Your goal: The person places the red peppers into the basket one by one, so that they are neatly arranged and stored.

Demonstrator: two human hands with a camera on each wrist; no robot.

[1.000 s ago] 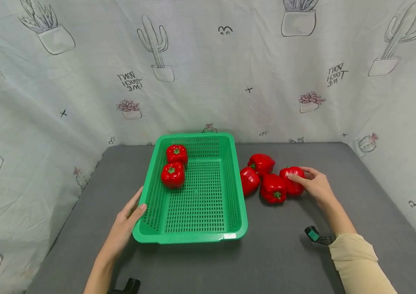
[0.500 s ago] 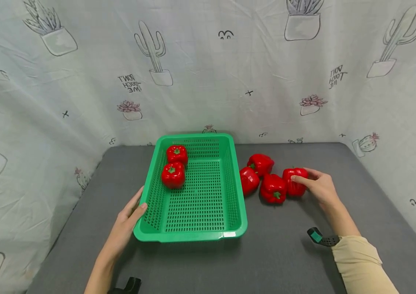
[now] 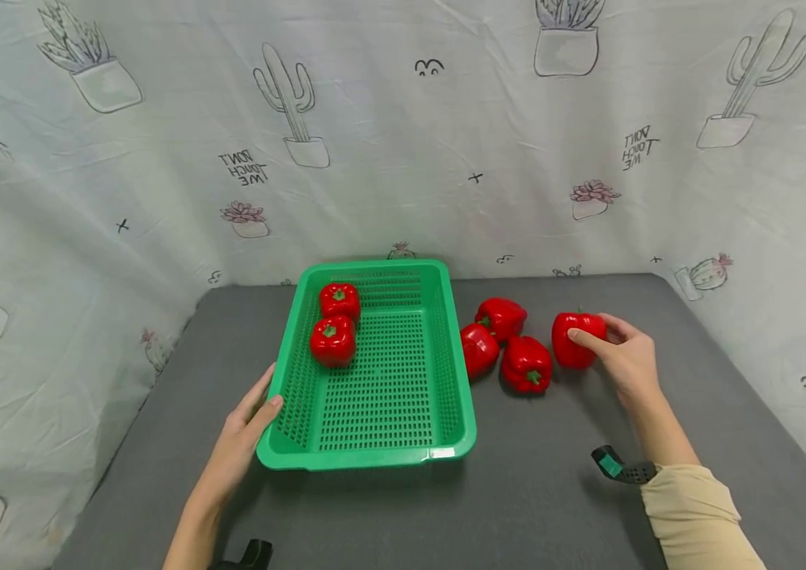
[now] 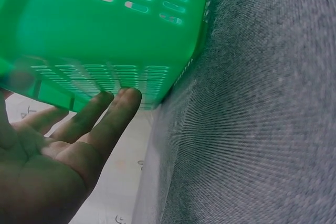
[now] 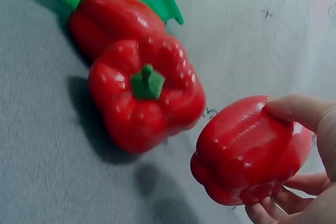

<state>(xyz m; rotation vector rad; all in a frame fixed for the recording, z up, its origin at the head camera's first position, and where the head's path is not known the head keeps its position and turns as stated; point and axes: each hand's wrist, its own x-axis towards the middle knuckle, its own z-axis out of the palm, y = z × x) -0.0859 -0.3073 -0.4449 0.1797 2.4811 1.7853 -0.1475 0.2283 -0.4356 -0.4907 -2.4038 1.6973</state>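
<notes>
My right hand point(image 3: 627, 360) grips a glossy red bell pepper point(image 3: 578, 339) between thumb and fingers, its stem pointing away. In the right wrist view this bell pepper point(image 5: 252, 153) hangs above the grey surface, its shadow falling below. Close to its left lie three more red bell peppers, the nearest bell pepper point(image 3: 526, 366) showing a green stem. My left hand point(image 3: 235, 435) holds the left rim of a green perforated basket point(image 3: 467, 412), thumb on the rim. From the left wrist view, the fingertips point(image 4: 128, 98) rest against the basket's outer wall. Two red bell peppers point(image 3: 332, 341) sit inside at the left.
A grey cloth-covered table point(image 3: 517, 491) carries everything. Behind it and at both sides hangs a pale curtain point(image 3: 403, 119) printed with cacti and lettering. Black straps, one being a wrist strap point(image 3: 624, 467), are at both wrists.
My right hand has drawn its bell pepper right and lifted it off the table, apart from the others. My left hand and the basket have kept their place.
</notes>
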